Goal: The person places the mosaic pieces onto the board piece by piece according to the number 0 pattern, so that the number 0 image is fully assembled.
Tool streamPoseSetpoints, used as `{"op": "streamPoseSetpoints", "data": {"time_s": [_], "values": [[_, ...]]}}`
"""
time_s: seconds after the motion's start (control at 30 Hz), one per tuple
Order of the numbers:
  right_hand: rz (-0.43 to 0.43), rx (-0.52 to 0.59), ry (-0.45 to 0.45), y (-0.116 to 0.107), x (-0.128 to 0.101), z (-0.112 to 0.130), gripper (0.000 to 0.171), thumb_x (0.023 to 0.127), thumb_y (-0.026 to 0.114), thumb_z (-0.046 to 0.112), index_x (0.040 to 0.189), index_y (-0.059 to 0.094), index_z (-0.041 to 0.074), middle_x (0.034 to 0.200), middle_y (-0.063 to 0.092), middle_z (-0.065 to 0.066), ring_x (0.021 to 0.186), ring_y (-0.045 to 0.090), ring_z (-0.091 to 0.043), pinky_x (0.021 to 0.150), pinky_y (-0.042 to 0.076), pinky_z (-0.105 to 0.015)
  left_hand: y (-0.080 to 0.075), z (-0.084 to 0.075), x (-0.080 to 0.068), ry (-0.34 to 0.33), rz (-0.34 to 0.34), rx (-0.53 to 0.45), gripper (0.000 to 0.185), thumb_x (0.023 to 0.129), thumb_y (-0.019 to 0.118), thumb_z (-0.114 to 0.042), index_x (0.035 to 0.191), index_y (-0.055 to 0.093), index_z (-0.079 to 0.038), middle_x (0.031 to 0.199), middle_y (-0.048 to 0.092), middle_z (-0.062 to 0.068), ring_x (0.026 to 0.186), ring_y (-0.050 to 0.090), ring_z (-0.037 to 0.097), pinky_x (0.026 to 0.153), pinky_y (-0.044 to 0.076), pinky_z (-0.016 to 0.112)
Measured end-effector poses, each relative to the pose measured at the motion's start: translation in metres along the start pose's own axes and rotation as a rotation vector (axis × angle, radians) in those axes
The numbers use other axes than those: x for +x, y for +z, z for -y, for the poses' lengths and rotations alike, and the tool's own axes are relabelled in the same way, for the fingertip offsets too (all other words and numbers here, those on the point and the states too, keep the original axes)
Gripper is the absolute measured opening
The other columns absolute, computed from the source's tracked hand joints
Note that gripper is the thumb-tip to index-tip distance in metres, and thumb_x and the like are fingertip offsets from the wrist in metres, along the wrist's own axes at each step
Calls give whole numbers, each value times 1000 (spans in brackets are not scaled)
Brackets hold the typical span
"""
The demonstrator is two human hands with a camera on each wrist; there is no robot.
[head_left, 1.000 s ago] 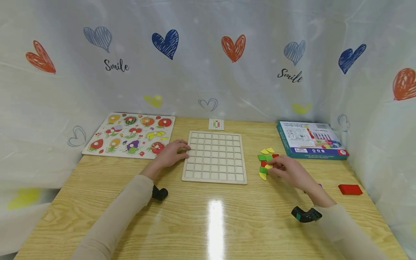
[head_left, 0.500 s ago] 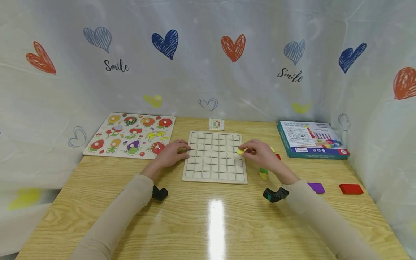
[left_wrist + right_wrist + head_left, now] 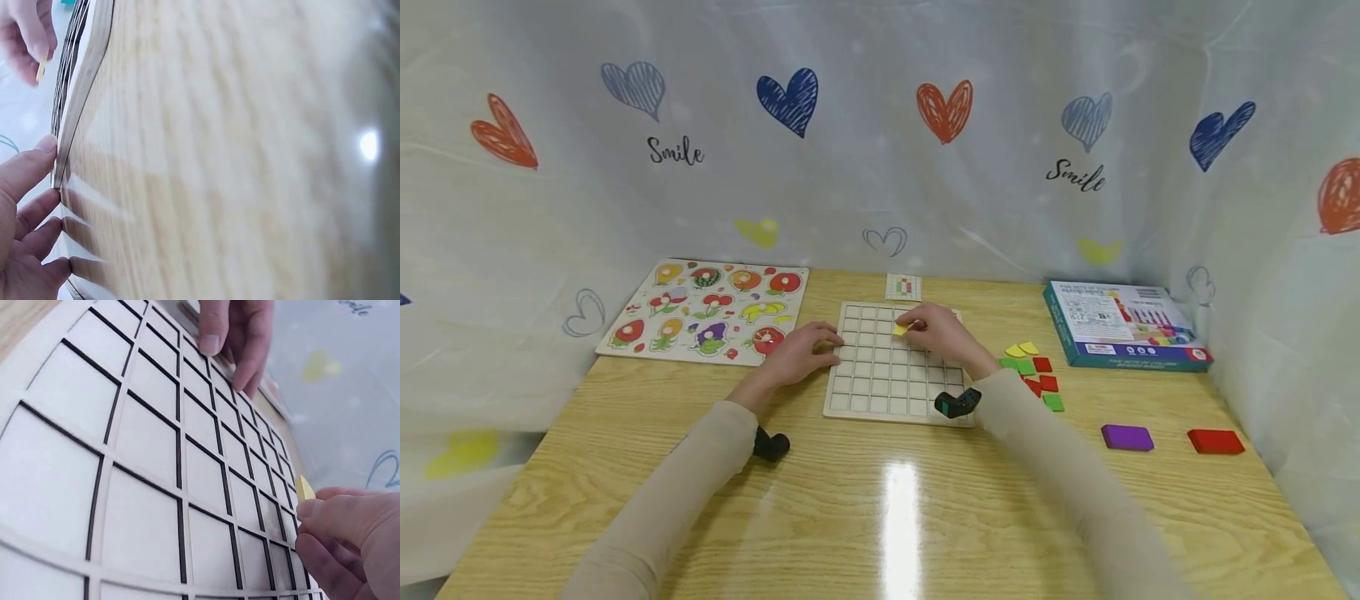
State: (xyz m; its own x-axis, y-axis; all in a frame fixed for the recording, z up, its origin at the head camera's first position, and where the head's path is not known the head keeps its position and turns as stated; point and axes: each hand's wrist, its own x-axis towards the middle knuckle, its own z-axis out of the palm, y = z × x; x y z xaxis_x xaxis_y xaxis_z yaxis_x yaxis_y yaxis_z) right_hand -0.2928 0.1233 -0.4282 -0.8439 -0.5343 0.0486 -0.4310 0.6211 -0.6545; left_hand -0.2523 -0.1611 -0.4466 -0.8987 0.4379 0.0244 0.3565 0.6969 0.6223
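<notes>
Wooden table (image 3: 880, 508) under heart-print curtain: my right hand (image 3: 942, 332) had carried the yellow tile (image 3: 899, 329), pinched in its fingertips, from the loose pile (image 3: 1030, 371) to over the grid board's (image 3: 891, 392) far rows, while my left hand (image 3: 797, 354) stayed flat-fingered against the board's left edge, so placement looked imminent.

The table (image 3: 625, 467) looks like light wood-grain laminate, pretty glossy, since it throws back a bright glare streak down the middle. The grid board (image 3: 880, 392) is pale, matt plywood with smooth cells, and the little yellow piece (image 3: 899, 329) looks like flat painted wood, same as the loose tiles (image 3: 1037, 375). The box (image 3: 1120, 321) is printed cardboard, and the backdrop (image 3: 880, 125) is thin, slightly shiny plastic sheeting with wrinkles.
</notes>
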Motion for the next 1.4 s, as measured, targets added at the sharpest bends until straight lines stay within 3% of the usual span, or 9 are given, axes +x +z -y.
{"op": "streamPoseSetpoints", "data": {"time_s": [0.4,0.7,0.93,1.4], "values": [[-19,-63,15,20,32,-3,29,94,64,10,121,68,4,118,65,-12,104,61,-24,90,51,-36,0,-2,1,-20,9,1,30,93,69,-18,119,68,-3,138,51,18,132,43,36,112,33,50],[24,-56,41,17,33,-5,31,95,63,12,126,67,7,123,63,-11,107,59,-24,92,50,-39,1,0,3,-14,6,-3,30,93,68,-18,120,68,-4,139,51,18,133,42,36,112,32,50],[26,-49,6,18,33,-5,28,96,62,11,123,68,6,116,63,-12,100,58,-24,86,50,-39,1,1,3,-18,8,3,30,93,68,-18,119,68,-4,139,51,18,134,41,36,113,31,50],[30,-47,1,18,32,-6,27,95,64,12,121,69,5,113,63,-11,98,57,-23,86,50,-37,1,1,3,-14,9,7,31,93,69,-18,120,68,-3,139,51,18,133,42,37,112,32,50]]}}
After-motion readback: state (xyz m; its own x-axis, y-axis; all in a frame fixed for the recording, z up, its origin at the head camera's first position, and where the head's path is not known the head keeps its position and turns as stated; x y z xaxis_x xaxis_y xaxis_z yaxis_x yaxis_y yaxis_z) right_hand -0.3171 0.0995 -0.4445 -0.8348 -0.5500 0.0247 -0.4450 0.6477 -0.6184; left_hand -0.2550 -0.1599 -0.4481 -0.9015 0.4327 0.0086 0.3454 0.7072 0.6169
